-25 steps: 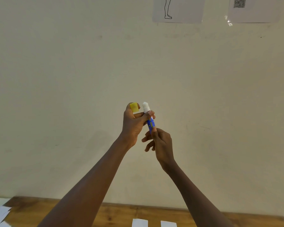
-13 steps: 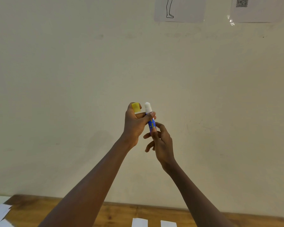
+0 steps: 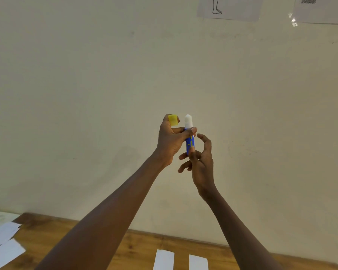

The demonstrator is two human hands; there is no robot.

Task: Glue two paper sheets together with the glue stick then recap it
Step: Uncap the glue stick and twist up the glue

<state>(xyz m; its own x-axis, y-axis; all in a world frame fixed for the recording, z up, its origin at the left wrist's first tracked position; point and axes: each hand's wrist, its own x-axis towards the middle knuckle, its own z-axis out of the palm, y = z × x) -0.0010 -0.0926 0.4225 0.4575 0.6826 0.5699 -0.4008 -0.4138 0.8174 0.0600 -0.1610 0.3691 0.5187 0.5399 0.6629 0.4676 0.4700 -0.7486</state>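
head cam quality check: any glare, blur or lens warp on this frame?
Head view: light is soft and even, with faint arm shadows on the wall; one glare spot on the tape near the top right poster; the glue stick and yellow cap read sharp, while the loose papers at the lower left look smeared; the table edge slants, hinting at wide-angle warp.

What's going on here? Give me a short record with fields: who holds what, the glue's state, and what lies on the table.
left hand: grips the blue glue stick upright, with the yellow cap pinched in the same hand
right hand: at the stick's bottom end, thumb on it, fingers loose
glue: uncapped, white tip raised well out
paper strips: two, side by side on the wooden table, apart
other papers: loose pile at the table's left edge
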